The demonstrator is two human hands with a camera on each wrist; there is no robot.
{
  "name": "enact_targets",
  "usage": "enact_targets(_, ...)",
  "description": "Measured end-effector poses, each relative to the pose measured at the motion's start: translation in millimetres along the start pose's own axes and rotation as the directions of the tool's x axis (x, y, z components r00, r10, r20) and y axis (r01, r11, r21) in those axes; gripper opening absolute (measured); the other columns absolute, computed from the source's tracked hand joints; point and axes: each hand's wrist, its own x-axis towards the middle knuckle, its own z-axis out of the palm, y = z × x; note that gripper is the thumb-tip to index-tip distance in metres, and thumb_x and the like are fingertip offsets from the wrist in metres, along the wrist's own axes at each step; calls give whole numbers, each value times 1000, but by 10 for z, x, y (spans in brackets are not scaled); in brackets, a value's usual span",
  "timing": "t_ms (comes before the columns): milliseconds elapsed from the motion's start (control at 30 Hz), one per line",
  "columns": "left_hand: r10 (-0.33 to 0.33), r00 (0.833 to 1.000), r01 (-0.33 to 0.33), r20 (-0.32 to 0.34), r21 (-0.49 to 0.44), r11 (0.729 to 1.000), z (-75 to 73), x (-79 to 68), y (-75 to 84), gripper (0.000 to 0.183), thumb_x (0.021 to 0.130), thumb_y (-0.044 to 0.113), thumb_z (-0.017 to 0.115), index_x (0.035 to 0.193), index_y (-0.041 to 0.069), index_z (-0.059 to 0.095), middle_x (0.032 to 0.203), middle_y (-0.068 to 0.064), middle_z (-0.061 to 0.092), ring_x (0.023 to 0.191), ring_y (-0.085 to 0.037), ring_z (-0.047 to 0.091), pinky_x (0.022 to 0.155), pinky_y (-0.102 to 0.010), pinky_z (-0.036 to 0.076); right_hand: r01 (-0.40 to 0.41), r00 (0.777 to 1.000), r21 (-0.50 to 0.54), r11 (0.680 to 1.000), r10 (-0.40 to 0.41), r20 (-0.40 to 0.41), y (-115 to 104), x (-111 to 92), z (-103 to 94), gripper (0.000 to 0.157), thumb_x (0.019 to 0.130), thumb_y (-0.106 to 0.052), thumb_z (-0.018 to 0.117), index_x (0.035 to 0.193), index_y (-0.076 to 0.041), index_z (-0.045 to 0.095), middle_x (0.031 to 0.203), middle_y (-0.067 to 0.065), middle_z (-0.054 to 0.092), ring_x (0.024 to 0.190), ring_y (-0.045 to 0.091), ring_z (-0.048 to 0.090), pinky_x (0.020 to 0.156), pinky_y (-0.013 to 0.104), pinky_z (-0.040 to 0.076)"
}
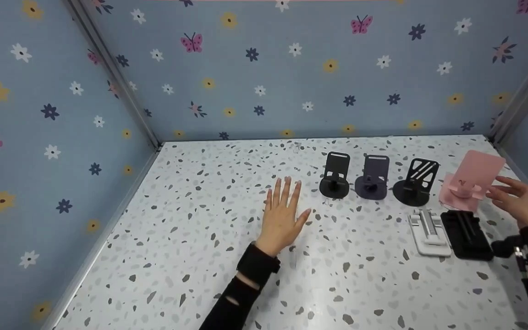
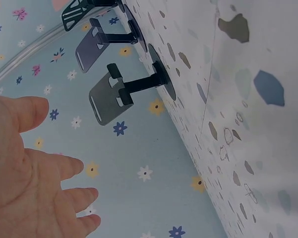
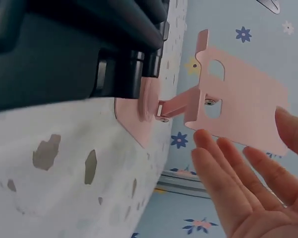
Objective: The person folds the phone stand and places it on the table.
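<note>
1. Left hand (image 1: 282, 223), fingers spread, over a speckled white worktop (image 1: 181, 256) enclosed by blue flower-and-butterfly walls (image 1: 291, 75).
2. Right hand (image 1: 525, 203), fingers loosely extended, beside a pink phone stand (image 1: 479, 169) on the worktop's right side.

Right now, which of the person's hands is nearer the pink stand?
Right. The right hand is at the right edge of the pink stand; whether it touches is hard to tell. The left hand is much farther off, left of the leftmost black stand.
</note>
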Motion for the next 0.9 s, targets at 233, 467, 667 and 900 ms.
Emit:
enact_targets(233,3,1000,-3,-2,6,1000,7,-3,-11,68,103,45,42,158,9,22,165,-17,14,153,-39,10,125,-54,10,-9,1000,81,997,9,1,44,175,-5,39,97,-30,62,132,-13,56,104,1,58,75,-11,55,79,14,57)
enact_targets(467,-8,999,8,32,8,1000,10,4,4,69,104,47,39,159,11,18,166,-15,11,154,-37,6,126,-52,7,14,1000,8,1000,-14,-27,-47,234,12,13,97,-18,62,104,-8,61,83,-9,54,65,-8,56,58,7,53)
enact_targets(667,-11,999,10,37,14,1000,20,6,14,69,103,46,40,159,11,18,166,-15,12,154,-36,6,126,-52,8,52,998,43,998,-54,36,-190,144,-11,6,99,-11,56,100,-7,61,74,-23,56,67,-9,60,61,12,57)
enact_targets(900,-6,1000,5,31,32,999,21,-5,24,68,104,46,39,158,11,20,166,-16,14,154,-37,8,126,-52,10,67,998,108,992,-67,-4,-315,72,-31,16,99,-5,55,93,-17,63,73,-23,57,67,-9,59,59,10,55)
